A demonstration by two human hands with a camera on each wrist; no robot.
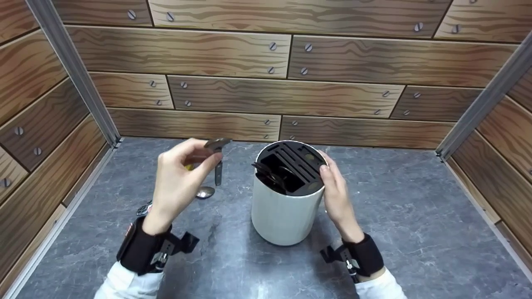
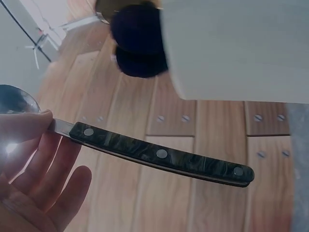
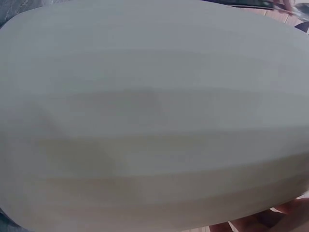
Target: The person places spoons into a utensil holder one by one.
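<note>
My left hand [image 1: 176, 182] pinches a spoon [image 2: 161, 153] at its neck, between thumb and fingertips. The bowl is uppermost and the dark, riveted marbled handle [image 1: 218, 174] points down. To its right stands a white cylindrical utensil holder [image 1: 282, 218], its black top insert [image 1: 297, 160] cut with slots and one large opening. Several dark utensils [image 1: 270, 176] stick up from that opening. My right hand [image 1: 337, 195] grips the holder's right side, thumb at the rim, its other fingers partly hidden behind. The holder's pale wall fills most of the right wrist view.
Another spoon's bowl [image 1: 205, 192] lies on the grey marbled table [image 1: 399, 211] below the left hand. Something yellow shows behind that hand. A small patterned item [image 1: 144, 207] lies beside the left wrist, mostly covered. Wood-plank panels [image 1: 266, 58] enclose the back and sides.
</note>
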